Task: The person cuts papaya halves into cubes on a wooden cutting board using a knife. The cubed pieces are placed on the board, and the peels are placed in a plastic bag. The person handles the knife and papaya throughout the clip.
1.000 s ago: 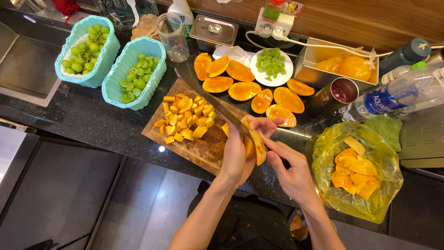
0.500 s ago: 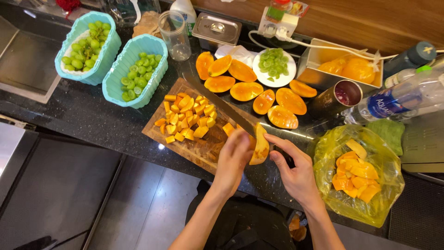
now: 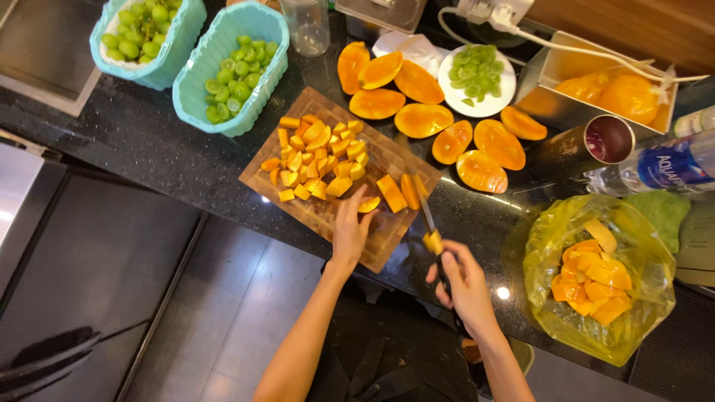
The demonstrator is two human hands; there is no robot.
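Two hands are at work at the near edge of the wooden cutting board (image 3: pixel 328 216). Your left hand (image 3: pixel 350 231) rests on the board, its fingers loosely together with the tips touching a small mango piece (image 3: pixel 368 204). Your right hand (image 3: pixel 465 279), at about 4 o'clock from the left, has its fingers clamped around the handle of a knife (image 3: pixel 428 219); the blade runs up toward 12 o'clock onto the board, its tip just beside two long mango slices (image 3: pixel 400 192).

At 10 o'clock from your left hand a heap of mango cubes (image 3: pixel 316 156) covers the middle of the board. The board lies on a dark speckled counter (image 3: pixel 112 141).

At 3 o'clock from your right hand a yellow plastic bag (image 3: pixel 596 275) sits open on the counter with mango peel inside it.

Further out, at 12 o'clock from the board, several mango halves (image 3: pixel 424 119) lie cut side up on the counter. Beyond them a white plate (image 3: pixel 477 71) carries green grapes. At 1 o'clock stand a metal cup (image 3: pixel 596 141), a plastic water bottle (image 3: pixel 663 167) lying on its side, and a metal tray (image 3: pixel 596 82) with whole mangoes in it.

At 10 to 11 o'clock, furthest off, two turquoise baskets (image 3: pixel 231 63) hold green grapes, and a clear glass (image 3: pixel 307 26) stands just beside the nearer one.
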